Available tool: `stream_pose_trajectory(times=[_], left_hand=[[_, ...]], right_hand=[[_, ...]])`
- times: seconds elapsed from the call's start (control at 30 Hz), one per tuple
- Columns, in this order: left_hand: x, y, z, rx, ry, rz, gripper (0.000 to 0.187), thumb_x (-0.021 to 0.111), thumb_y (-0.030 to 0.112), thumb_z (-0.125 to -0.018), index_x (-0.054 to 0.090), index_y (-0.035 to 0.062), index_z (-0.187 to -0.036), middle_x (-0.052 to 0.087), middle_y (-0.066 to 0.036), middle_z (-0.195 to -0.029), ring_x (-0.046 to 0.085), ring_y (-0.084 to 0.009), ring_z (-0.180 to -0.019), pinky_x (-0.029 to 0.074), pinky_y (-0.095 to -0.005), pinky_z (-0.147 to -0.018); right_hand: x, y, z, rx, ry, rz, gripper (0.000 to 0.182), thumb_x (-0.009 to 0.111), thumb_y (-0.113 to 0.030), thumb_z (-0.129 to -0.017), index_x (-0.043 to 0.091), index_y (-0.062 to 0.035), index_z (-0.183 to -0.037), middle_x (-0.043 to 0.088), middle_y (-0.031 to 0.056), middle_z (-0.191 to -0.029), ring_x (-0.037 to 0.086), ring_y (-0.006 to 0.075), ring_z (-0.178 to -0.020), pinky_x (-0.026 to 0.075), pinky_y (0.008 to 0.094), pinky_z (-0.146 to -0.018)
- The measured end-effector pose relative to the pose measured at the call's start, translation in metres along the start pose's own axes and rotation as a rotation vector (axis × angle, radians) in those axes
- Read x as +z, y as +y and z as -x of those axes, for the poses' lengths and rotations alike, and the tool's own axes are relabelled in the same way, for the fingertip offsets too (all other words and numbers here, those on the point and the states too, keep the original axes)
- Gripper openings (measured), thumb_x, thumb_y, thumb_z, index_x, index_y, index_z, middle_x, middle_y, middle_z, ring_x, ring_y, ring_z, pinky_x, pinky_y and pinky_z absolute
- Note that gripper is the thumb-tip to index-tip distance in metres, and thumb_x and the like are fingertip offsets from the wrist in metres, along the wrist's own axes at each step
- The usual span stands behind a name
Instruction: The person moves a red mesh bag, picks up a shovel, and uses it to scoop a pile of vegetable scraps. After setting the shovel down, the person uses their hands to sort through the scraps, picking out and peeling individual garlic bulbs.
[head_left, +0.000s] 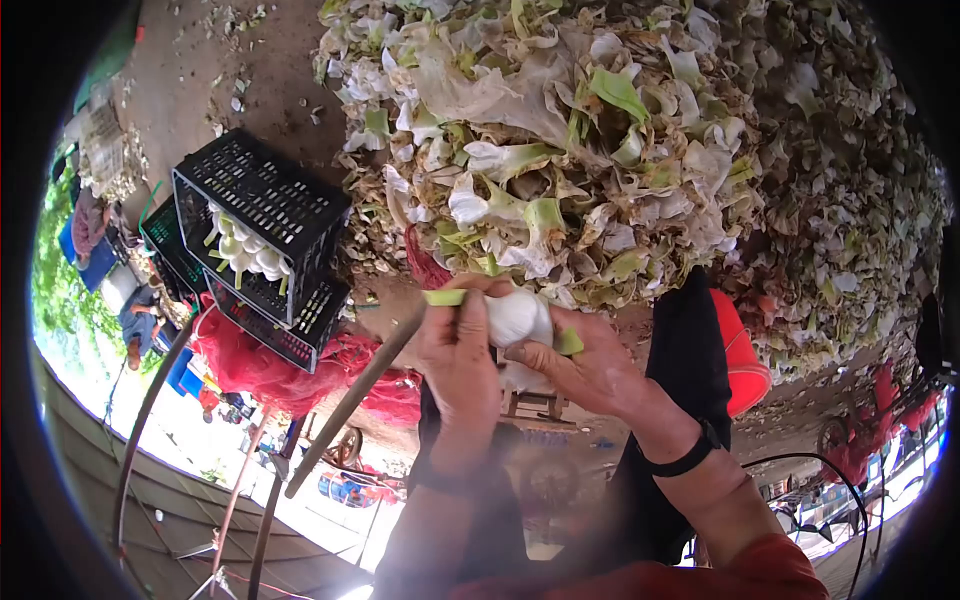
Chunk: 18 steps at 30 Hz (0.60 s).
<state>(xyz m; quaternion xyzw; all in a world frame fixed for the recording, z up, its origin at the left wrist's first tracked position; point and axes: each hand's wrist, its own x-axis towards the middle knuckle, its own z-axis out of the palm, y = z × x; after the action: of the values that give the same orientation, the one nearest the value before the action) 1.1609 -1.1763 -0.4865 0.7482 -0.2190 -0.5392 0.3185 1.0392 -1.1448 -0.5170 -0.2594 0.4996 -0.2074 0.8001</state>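
Both of my hands meet on a round white vegetable bulb [518,318] at the middle of the view. My left hand [458,352] is closed on its left side, by a cut green stalk end [444,297]. My right hand [588,368], with a black band on the wrist, cups the bulb from the right and below, and a green leaf scrap [568,343] sits by its fingers. A long dark rod [350,405] slants down-left from beside my left hand. I cannot tell whether that hand holds it.
A big heap of stripped pale green and brown leaves [620,140] fills the ground beyond my hands. Stacked black crates [270,200], one holding several white bulbs [245,255], stand at the left over red mesh sacks [260,370]. A red container [745,365] is at the right. Another person [138,318] crouches far left.
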Motion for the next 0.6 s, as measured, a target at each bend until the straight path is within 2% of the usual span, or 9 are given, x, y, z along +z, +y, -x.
stream_pose_trajectory(times=[0.1, 0.17, 0.2, 0.27, 0.33, 0.43, 0.47, 0.57, 0.6], left_hand=[[0.004, 0.005, 0.001, -0.04, -0.003, 0.019, 0.017, 0.043, 0.011, -0.093, 0.051, -0.0013, -0.102, 0.059, -0.01, -0.095, 0.057, -0.0181, -0.091, 0.047, -0.0301, -0.081], [0.003, 0.011, -0.004, -0.386, 0.012, 0.416, 0.017, 0.044, 0.014, -0.093, 0.052, 0.001, -0.101, 0.059, -0.011, -0.098, 0.057, -0.0218, -0.093, 0.047, -0.0345, -0.083], [-0.004, 0.008, -0.006, -0.384, 0.015, 0.417, 0.017, 0.044, 0.014, -0.093, 0.052, 0.001, -0.101, 0.059, -0.011, -0.098, 0.057, -0.0218, -0.093, 0.047, -0.0345, -0.083], [-0.022, -0.007, -0.01, -0.784, -0.077, 0.899, 0.018, 0.044, 0.017, -0.093, 0.053, 0.004, -0.101, 0.059, -0.011, -0.099, 0.058, -0.0258, -0.092, 0.048, -0.0387, -0.084], [-0.024, -0.011, -0.01, -0.818, -0.078, 0.982, 0.02, 0.043, 0.019, -0.092, 0.053, 0.0048, -0.102, 0.059, -0.011, -0.099, 0.058, -0.0265, -0.092, 0.048, -0.0396, -0.084], [-0.042, -0.024, -0.018, -0.817, -0.157, 1.13, 0.023, 0.041, 0.018, -0.091, 0.054, 0.0055, -0.106, 0.06, -0.011, -0.1, 0.058, -0.0278, -0.095, 0.048, -0.0417, -0.086], [-0.049, -0.024, -0.023, -0.845, -0.064, 1.179, 0.024, 0.04, 0.017, -0.092, 0.054, 0.0054, -0.106, 0.061, -0.011, -0.101, 0.058, -0.0277, -0.096, 0.048, -0.0425, -0.087], [-0.063, -0.025, -0.028, -0.769, -0.004, 1.218, 0.026, 0.036, 0.016, -0.092, 0.054, 0.0054, -0.108, 0.06, -0.012, -0.106, 0.056, -0.0269, -0.101, 0.045, -0.0443, -0.092], [-0.067, -0.024, -0.028, -0.698, -0.036, 1.19, 0.026, 0.037, 0.016, -0.093, 0.053, 0.0051, -0.109, 0.059, -0.012, -0.108, 0.056, -0.0264, -0.103, 0.044, -0.045, -0.093]], right_hand=[[-0.003, -0.008, 0.004, 0.057, -0.043, -0.03, 0.028, 0.058, -0.03, -0.085, 0.061, -0.0036, -0.094, 0.06, 0.0155, -0.078, 0.06, 0.0273, -0.069, 0.046, 0.0344, -0.062], [-0.011, -0.019, 0.005, -0.04, -0.073, -0.063, 0.027, 0.057, -0.03, -0.086, 0.061, -0.003, -0.089, 0.059, 0.0127, -0.074, 0.058, 0.0232, -0.065, 0.044, 0.032, -0.059], [-0.014, -0.022, 0.006, -0.14, -0.099, -0.096, 0.027, 0.057, -0.03, -0.087, 0.061, -0.0025, -0.084, 0.058, 0.0099, -0.07, 0.056, 0.0191, -0.06, 0.043, 0.0296, -0.057], [-0.006, -0.013, 0.01, -0.095, -0.147, -0.287, 0.029, 0.057, -0.031, -0.087, 0.06, -0.0027, -0.081, 0.055, 0.0059, -0.066, 0.052, 0.0156, -0.058, 0.041, 0.0284, -0.055], [-0.01, -0.014, 0.012, 0.06, -0.322, -0.414, 0.035, 0.059, -0.036, -0.085, 0.055, -0.0035, -0.073, 0.046, -0.0023, -0.06, 0.042, 0.0083, -0.056, 0.037, 0.0257, -0.053], [-0.021, -0.012, 0.011, 0.016, -0.555, -0.495, 0.034, 0.06, -0.037, -0.084, 0.059, -0.0035, -0.076, 0.05, -0.0011, -0.064, 0.044, 0.0073, -0.059, 0.037, 0.025, -0.053], [-0.022, -0.012, 0.01, 0.011, -0.565, -0.493, 0.034, 0.06, -0.037, -0.084, 0.059, -0.0035, -0.076, 0.05, -0.0011, -0.064, 0.044, 0.0073, -0.059, 0.037, 0.025, -0.053], [-0.016, -0.002, 0.008, -0.155, -0.397, 0.399, 0.028, 0.061, -0.017, -0.078, 0.06, -0.0034, -0.102, 0.061, 0.0153, -0.097, 0.059, 0.0273, -0.089, 0.045, 0.0368, -0.077], [-0.012, 0.016, 0.007, -0.168, -0.308, 0.547, 0.037, 0.058, -0.009, -0.072, 0.056, -0.0031, -0.108, 0.055, 0.0196, -0.111, 0.052, 0.0351, -0.103, 0.04, 0.0425, -0.089]])
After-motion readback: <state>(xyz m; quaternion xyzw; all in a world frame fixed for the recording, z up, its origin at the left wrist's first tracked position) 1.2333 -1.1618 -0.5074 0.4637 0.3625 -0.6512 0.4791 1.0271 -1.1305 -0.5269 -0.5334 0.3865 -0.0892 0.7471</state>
